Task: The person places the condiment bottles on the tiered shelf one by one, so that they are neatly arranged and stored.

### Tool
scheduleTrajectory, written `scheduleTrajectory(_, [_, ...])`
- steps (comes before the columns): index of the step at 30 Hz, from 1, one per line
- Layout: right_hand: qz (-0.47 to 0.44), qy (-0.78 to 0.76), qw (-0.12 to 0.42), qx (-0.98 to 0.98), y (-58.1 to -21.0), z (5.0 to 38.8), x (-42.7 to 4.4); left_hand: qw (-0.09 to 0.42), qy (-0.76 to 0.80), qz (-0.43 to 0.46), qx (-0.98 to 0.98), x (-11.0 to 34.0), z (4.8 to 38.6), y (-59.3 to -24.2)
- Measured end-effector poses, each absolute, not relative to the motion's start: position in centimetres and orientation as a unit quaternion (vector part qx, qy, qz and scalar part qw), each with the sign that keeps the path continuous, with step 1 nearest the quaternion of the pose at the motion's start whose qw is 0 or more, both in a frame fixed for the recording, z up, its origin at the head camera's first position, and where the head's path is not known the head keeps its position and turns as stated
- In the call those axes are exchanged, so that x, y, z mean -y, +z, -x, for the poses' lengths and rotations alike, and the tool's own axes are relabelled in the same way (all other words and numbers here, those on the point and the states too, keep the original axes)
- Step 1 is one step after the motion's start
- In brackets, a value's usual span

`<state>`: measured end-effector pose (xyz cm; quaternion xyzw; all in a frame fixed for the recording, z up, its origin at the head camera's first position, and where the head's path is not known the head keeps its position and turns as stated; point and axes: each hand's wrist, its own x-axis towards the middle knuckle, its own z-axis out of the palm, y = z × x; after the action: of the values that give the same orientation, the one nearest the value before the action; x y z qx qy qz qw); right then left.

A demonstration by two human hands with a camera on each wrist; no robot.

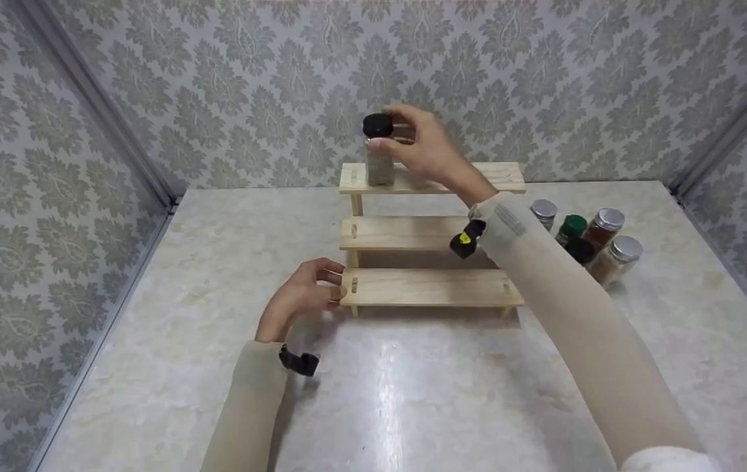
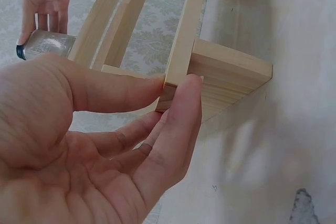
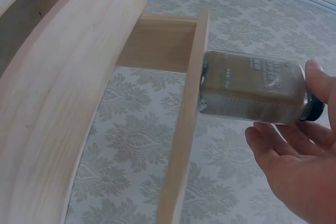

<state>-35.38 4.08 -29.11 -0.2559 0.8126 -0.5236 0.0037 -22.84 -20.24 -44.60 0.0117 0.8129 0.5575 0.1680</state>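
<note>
A three-tier wooden shelf rack [image 1: 432, 288] stands on the table. On the left end of its top tier is a clear spice jar [image 1: 380, 167] with a black cap, upright, its base at the board. My right hand [image 1: 429, 144] holds this jar near the cap, thumb on one side and fingers on the other. The jar's contents look greyish-brown in the right wrist view. Down at the lowest tier, my left hand [image 1: 304, 288] pinches the board's left end. The left wrist view shows thumb and fingers around that board end [image 2: 181, 61].
Several other spice jars stand to the right of the rack, partly behind my right forearm: a silver-capped jar [image 1: 616, 259], another silver-capped jar [image 1: 604, 226], a green-capped jar [image 1: 572, 226] and a black-capped jar [image 1: 580, 249]. A patterned wall [image 1: 268, 98] rises behind the table.
</note>
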Motion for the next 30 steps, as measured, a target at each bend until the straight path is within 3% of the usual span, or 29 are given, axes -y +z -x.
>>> scheduleTrajectory(16, [0.282, -0.484, -0.044, -0.827, -27.9, 29.9, -13.0, 0.167, 0.552, -0.028, -0.817, 20.2, 22.9, -44.5])
scheduleTrajectory(30, [0.270, -0.457, -0.072, -0.844, -30.7, 23.3, -21.9, 0.157, 0.518, -0.037, -0.840, 19.7, 22.7, -44.1])
